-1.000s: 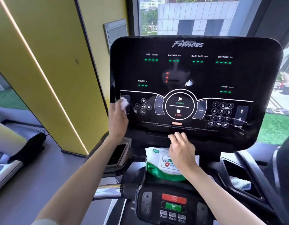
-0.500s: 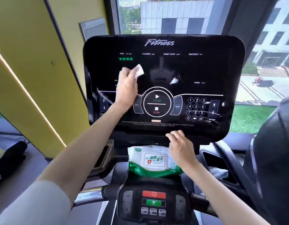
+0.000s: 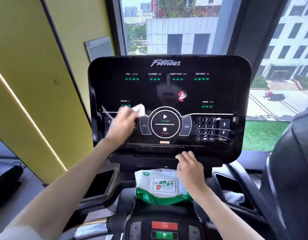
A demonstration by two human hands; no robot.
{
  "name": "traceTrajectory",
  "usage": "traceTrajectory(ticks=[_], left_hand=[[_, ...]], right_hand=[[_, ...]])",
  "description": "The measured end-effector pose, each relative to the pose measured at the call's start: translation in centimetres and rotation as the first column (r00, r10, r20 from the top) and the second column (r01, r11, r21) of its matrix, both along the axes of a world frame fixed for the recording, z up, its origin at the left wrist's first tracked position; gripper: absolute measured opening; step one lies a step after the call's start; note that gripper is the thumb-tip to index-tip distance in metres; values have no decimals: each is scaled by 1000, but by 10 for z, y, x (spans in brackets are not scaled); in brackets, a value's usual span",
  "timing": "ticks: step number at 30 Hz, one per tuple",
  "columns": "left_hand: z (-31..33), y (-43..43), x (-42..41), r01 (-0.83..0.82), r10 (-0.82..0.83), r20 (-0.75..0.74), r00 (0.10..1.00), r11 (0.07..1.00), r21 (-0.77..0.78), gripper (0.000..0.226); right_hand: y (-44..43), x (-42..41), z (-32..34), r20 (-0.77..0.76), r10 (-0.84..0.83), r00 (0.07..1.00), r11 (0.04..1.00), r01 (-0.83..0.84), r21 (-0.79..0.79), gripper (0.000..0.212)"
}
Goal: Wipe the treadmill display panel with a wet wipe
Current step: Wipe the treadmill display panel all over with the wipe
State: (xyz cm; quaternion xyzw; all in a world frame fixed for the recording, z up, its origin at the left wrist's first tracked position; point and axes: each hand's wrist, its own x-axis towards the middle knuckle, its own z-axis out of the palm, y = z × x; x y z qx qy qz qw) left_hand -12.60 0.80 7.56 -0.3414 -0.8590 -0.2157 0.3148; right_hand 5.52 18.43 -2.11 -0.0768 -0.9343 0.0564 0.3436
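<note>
The black glossy treadmill display panel (image 3: 219,90) fills the middle of the view, with green readouts, a round START/STOP dial and a number pad. My left hand (image 3: 122,125) grips a crumpled white wet wipe (image 3: 140,109) and presses it on the panel's left side, just left of the dial. The hand and wipe are blurred. My right hand (image 3: 189,168) rests with curled fingers on the panel's lower edge, right of centre. Wet streaks show on the panel at the left edge and near the speed arrows.
A green and white wet wipe pack (image 3: 162,186) lies on the tray under the panel. Below it sits a small console with a red and a green button (image 3: 164,229). A side pocket holds a white cloth (image 3: 233,196). A yellow wall (image 3: 37,75) stands left.
My left hand with the wipe went from the panel's lower left up toward the upper readouts, then back down to beside the dial. My right hand stayed on the lower edge.
</note>
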Motion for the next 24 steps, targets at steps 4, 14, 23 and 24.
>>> traceTrajectory(ticks=[4, 14, 23, 24], left_hand=[[39, 23, -25, -352, 320, 148, 936, 818, 456, 47], [-36, 25, 21, 291, -354, -210, 911, 915, -279, 55], [49, 111, 10, -223, 187, 122, 975, 838, 499, 54], [49, 131, 23, -151, 134, 68, 989, 890, 430, 60]], right_hand=[[1, -1, 2, 13, 8, 1000, 1000, -8, -10, 27], [4, -3, -3, -19, 12, 1000, 999, -11, 48, 23], [20, 8, 5, 42, 142, 989, 989, -140, -47, 23], [25, 10, 9, 22, 133, 991, 990, -132, -47, 20]])
